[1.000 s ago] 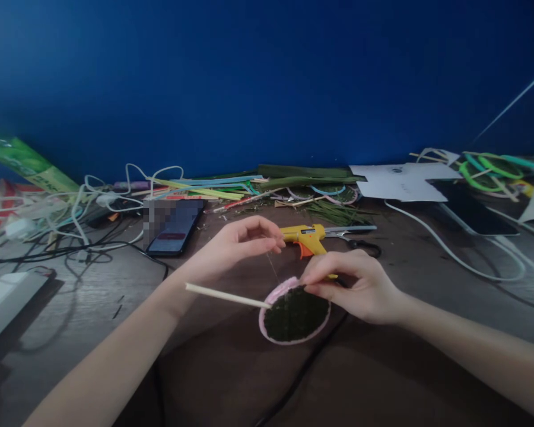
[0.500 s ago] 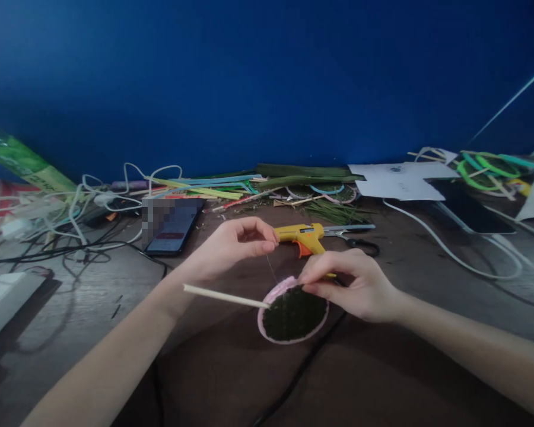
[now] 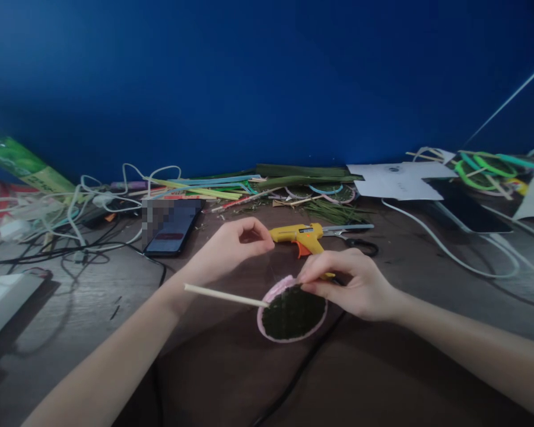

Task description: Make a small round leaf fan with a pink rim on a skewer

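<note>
My right fingers (image 3: 311, 270) are pinched on the pink rim (image 3: 276, 289) near the top of the disc (image 3: 295, 315), which lies just below and left of them; whether its lower edge touches the desk (image 3: 231, 379) I can't tell. Up and left of that grip, my left fingers (image 3: 258, 230) are pressed tip to tip, seemingly on a fine strand (image 3: 273, 273) that runs down to the rim. I judge the disc light, its dark green middle thin enough to crease under a hard squeeze, so the rim is the place to hold. The pale stick (image 3: 226, 295), jutting left from the rim below my left fingers, looks stiff and could serve as a handle, though twisting might strain the joint. The strand looks slippery and easily snapped. Just beyond my fingers lies the glue gun (image 3: 309, 235).
</note>
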A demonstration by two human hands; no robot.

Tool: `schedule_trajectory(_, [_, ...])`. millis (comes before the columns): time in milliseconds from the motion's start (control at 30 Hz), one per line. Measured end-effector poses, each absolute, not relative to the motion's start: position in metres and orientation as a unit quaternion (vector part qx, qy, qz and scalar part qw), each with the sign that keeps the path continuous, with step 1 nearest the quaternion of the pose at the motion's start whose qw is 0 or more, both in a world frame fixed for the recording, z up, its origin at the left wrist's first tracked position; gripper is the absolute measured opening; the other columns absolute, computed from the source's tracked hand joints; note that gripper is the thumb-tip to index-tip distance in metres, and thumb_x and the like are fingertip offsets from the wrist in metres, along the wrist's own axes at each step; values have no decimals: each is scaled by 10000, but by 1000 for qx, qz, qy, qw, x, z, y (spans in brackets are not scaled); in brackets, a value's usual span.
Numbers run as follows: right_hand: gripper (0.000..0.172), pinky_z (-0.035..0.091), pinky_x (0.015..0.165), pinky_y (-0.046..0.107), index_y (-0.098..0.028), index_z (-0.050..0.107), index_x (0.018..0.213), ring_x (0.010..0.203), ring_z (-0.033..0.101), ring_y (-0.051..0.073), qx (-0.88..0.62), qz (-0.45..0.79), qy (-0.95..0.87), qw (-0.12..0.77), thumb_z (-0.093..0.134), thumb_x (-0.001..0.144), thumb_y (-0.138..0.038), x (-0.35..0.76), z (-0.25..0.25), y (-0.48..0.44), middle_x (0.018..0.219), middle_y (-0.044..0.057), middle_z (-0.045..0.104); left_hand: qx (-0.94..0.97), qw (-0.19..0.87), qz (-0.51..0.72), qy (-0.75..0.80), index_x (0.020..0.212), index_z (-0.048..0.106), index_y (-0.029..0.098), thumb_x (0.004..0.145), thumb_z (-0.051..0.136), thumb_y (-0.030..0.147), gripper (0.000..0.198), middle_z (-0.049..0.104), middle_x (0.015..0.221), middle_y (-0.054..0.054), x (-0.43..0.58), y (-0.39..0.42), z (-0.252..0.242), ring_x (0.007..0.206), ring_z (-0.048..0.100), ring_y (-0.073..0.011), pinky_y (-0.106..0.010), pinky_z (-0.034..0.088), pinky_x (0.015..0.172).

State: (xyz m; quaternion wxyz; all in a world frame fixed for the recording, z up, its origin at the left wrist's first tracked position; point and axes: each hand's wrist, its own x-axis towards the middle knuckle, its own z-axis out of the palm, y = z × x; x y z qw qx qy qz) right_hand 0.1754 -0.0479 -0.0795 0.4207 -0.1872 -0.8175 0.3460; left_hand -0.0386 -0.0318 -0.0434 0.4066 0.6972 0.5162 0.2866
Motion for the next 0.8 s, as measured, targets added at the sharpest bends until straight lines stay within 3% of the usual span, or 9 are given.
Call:
schedule_trajectory(200, [47,516,601,224,-170,629,796,679,653,132,-189,350,-816,420,609,782,-130,176,-80,-48,734,32,692,702,379,284,531,735,619,176,718,631,292,118,645,754,5,-40,-32,-45,723,578,-140,-260,439,695])
schedule_trajectory(567, [46,510,596,217,-168,621,796,672,649,125,-187,347,-817,420,613,781,-125,176,-80,-48,735,28,690,707,335,266,563,703,572,172,751,567,391,225,636,714,-6,-38,-31,-44,710,570,-164,-281,411,668])
schedule_trajectory(800, [41,503,584,206,-168,616,786,651,646,119,-201,331,-819,423,613,781,-127,175,-79,-48,720,26,689,706,327,268,569,658,546,169,677,653,375,233,559,634,27,-35,-34,-40,628,508,-128,-258,400,625])
